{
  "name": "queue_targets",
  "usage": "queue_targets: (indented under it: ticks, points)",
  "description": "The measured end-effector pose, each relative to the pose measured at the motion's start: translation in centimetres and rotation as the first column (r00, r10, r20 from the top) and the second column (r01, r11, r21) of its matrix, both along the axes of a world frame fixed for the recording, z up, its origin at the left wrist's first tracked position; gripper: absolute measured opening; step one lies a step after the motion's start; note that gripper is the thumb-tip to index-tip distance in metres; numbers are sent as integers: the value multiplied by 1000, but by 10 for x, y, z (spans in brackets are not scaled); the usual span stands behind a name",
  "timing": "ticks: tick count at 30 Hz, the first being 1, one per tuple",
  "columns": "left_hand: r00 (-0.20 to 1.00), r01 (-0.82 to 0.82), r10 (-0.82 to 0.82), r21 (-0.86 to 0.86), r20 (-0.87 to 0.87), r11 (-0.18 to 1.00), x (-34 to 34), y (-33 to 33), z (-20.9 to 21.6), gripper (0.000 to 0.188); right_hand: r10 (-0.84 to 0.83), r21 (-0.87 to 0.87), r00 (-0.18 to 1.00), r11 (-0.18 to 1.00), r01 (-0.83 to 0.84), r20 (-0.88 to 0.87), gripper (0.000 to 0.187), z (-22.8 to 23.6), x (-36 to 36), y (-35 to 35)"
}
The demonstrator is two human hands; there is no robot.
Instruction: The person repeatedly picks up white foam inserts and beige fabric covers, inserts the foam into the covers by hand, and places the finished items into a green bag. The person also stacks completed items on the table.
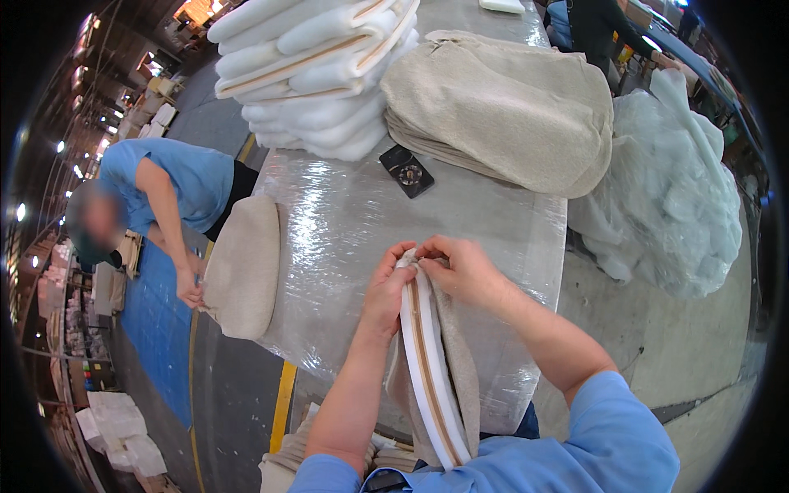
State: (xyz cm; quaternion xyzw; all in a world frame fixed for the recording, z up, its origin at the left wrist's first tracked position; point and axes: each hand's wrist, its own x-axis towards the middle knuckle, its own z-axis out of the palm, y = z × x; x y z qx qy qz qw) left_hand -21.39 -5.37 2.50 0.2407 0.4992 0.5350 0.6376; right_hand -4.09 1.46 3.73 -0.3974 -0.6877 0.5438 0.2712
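A beige fabric cushion cover [467, 370] hangs lengthwise in front of me, its opening spread around a white padded insert [421, 361] with a tan stripe along its edge. My left hand [386, 292] grips the far end of the cover from the left side, thumb on top. Opposite it, my right hand [462, 267] pinches the same end between thumb and fingers. The fingertips of both hands nearly meet at the cover's corner. The near end of the cover and insert rests against my body.
A plastic-wrapped table [329, 238] bears stacked white padded inserts [316, 74], a pile of beige covers [501, 107] and a dark flat device [406, 171]. At left a co-worker [177, 181] in blue handles a beige cushion [242, 267]. A plastic-wrapped white bundle [666, 189] stands at right.
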Motion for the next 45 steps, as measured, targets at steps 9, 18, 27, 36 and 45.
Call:
queue_targets:
  ticks: [9, 18, 27, 36, 45]
  points:
    - [1000, 16, -16, 20, -13, 1000, 4, 3, -8, 44, 6, 460, 968, 879, -125, 253, 15, -5, -12, 22]
    - [998, 43, -42, 21, -44, 999, 4, 4, -10, 47, -151, -50, 988, 987, 150, -14, 17, -28, -15, 8]
    - [999, -21, 21, -12, 24, 1000, 0, 9, -10, 41, -151, -406, 961, 913, 45, -232, 13, -50, -21, 23]
    - [998, -37, 36, -24, -59, 999, -1, 12, -16, 38, -51, -439, 962, 895, -75, -268, 14, -50, -16, 36]
    - [996, -19, 19, -5, -87, 1000, 4, 11, -17, 37, 318, 545, 935, 762, -350, 156, 18, -1, 8, 48]
